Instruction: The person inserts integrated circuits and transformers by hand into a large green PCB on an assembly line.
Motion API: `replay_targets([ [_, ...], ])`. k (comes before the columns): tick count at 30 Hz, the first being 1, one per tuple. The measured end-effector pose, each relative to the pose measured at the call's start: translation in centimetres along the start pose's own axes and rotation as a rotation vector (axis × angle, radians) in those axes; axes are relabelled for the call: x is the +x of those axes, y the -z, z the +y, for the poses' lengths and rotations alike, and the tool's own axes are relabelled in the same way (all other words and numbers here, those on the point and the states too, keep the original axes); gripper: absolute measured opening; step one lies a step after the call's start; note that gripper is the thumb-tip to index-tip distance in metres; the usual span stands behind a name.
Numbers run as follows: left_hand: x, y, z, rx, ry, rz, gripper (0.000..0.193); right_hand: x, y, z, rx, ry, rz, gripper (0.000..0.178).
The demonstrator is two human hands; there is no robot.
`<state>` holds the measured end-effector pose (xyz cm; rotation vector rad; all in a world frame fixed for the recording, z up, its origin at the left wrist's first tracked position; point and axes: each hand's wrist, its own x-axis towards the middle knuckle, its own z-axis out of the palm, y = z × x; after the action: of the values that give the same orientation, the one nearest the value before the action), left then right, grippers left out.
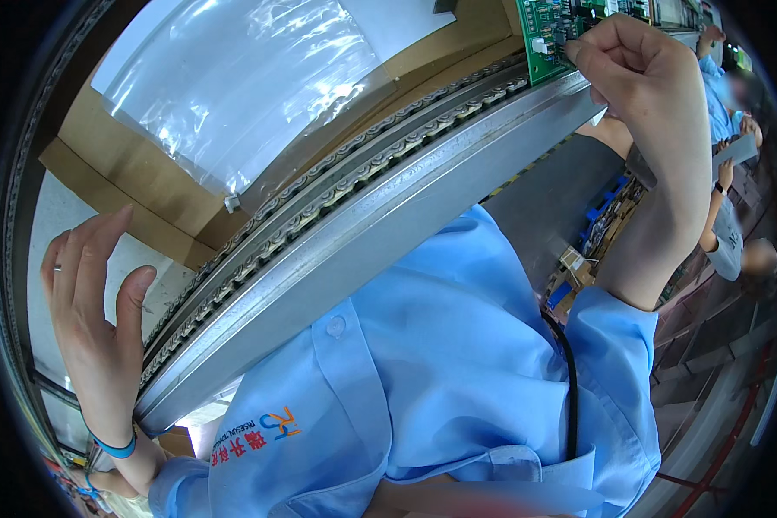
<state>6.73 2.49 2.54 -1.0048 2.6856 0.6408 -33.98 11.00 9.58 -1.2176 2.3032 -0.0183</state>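
At the upper right, a green circuit board [547,62] with small dark parts and a white connector stands at the end of the visible stretch of rail. My right hand [646,82] reaches to its face, thumb and forefinger pinched together against the dark parts. Whatever lies between those fingertips is too small to make out. Over on the far left, my left hand [91,298] is raised with fingers stretched and thumb apart, holding nothing. It wears a ring and a blue wristband, and is nearest the lower left end of the chain track.
A metal conveyor rail [380,220] with a chain [298,220] runs diagonally in front of my body. Beyond it lies a cardboard box [129,177] with a clear plastic bag [250,104]. Other people [722,99] are at the right, near blue bins [591,216].
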Motion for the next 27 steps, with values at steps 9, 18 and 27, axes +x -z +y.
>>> replay_targets([
  [9, 0.0, -0.2, -0.6, 0.024, -0.031, 0.005, 0.043, 0.2, 0.1, 0.1, 0.031, 0.012, -0.030, 0.013],
  [18, -0.1, -0.4, -0.5, 0.041, -0.030, 0.003, 0.044, 0.6, 0.9, 1.2, 0.096, 0.018, -0.111, 0.012],
  [27, 0.0, -0.2, -0.3, 0.042, 0.014, -0.023, 0.043, 0.8, 0.3, 0.3, 0.084, 0.036, -0.139, 0.011],
])
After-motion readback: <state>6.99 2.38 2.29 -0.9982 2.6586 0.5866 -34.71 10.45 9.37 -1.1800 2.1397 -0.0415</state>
